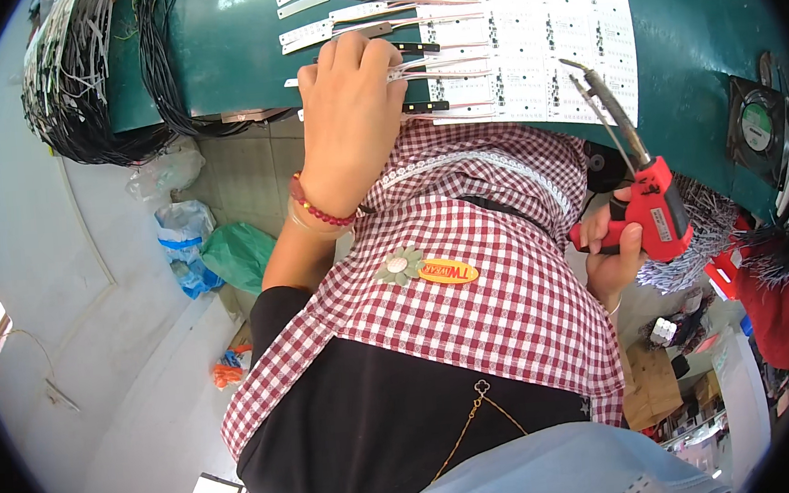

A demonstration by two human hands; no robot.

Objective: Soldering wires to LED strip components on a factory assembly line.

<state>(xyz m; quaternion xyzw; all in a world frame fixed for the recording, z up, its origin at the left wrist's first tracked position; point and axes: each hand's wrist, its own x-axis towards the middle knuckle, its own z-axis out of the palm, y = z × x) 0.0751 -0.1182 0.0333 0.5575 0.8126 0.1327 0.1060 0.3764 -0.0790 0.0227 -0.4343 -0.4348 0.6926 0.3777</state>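
Observation:
My left hand (353,106) lies over the left ends of a row of narrow LED strips (306,35), some white and some black. Its fingers are bent down around a strip near the front of the row, and the fingertips are partly hidden. Thin wires run from the strips to a large white circuit board panel (571,10) on the bench. Off the front right corner of that panel, my right hand (612,248) grips a red soldering gun (661,212). Its long dark tip and a thin feed tube point up and left over the panel, apart from the strips.
Bundles of black and white cables (71,77) hang over the left of the green bench (230,46). At the right edge sit a black fan (756,128) and bunches of grey wires (691,242). Plastic bags (238,257) lie below the bench at left.

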